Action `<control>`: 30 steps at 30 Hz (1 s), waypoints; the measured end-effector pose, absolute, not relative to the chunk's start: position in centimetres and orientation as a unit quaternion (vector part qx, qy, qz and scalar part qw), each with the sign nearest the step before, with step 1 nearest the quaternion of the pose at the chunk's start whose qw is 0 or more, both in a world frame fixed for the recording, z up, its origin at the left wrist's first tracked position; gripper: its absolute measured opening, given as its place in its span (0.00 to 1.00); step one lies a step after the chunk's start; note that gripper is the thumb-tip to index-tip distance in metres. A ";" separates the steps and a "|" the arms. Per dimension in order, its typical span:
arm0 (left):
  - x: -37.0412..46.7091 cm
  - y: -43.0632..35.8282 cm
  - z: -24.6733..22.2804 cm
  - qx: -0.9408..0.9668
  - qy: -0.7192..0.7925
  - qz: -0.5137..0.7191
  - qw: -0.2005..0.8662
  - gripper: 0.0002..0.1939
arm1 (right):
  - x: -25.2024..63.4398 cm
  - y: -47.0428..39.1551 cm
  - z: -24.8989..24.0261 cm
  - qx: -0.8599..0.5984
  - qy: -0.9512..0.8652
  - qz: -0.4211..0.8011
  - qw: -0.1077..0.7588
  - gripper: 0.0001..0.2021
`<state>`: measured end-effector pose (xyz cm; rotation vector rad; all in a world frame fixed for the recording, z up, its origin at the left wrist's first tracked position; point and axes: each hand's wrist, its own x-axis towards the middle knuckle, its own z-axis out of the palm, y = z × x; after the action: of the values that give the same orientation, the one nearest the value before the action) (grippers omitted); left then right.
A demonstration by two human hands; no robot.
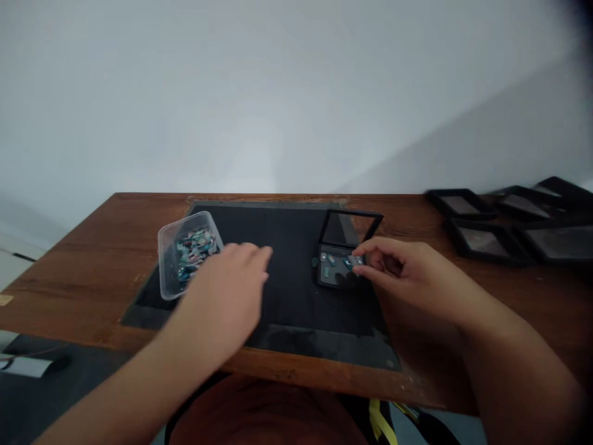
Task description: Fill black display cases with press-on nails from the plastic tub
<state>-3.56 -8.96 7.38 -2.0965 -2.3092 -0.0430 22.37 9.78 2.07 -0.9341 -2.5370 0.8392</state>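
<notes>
A small open case [338, 262] sits on the right part of a black mat [287, 296], its lid standing upright behind a grey inner bed that carries a few tiny blue and silver pieces [331, 261]. The right hand [407, 272] rests at the case's right edge, thumb and forefinger pinched together over one piece near the rim — whether it is truly gripped is too small to tell. The left hand [231, 284] hovers flat and relaxed over the mat, fingers loosely spread, holding nothing, just beside a clear plastic tub [185, 253] heaped with similar small parts.

The likeliest slip, I judge, is a piece dropping from the pinch onto the dark mat, where it would be hard to spot; a nudge from the left hand could also tip the light tub.

More black cases [509, 222] lie on the wooden table [92, 259] at far right. No writing or brand is legible anywhere.
</notes>
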 end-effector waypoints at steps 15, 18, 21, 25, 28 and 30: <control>0.2 0.2 0.1 -0.698 -0.708 -0.089 -0.056 0.20 | 22.2 9.8 1.4 -0.369 -0.873 0.291 0.126 0.17; -0.1 0.6 -0.3 -0.700 -0.701 -0.118 -0.071 0.17 | 22.3 9.8 1.3 -0.382 -0.869 0.292 0.118 0.17; -0.5 0.8 -0.5 -0.699 -0.696 -0.142 -0.085 0.15 | 22.5 10.1 0.8 -0.389 -0.869 0.288 0.107 0.18; -0.7 0.7 -0.5 -0.698 -0.690 -0.164 -0.099 0.14 | 22.8 10.6 -0.1 -0.392 -0.869 0.286 0.094 0.19; -0.7 0.5 -0.4 -0.699 -0.684 -0.175 -0.112 0.13 | 22.9 10.6 -0.3 -0.403 -0.863 0.292 0.085 0.19; -0.8 0.5 -0.4 -0.698 -0.682 -0.183 -0.118 0.12 | 22.8 10.4 -0.4 -0.404 -0.861 0.298 0.080 0.18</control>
<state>-0.75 0.53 -0.38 -2.3742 -2.3222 -0.6211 22.77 10.35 -0.35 -1.2091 -2.5754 0.8908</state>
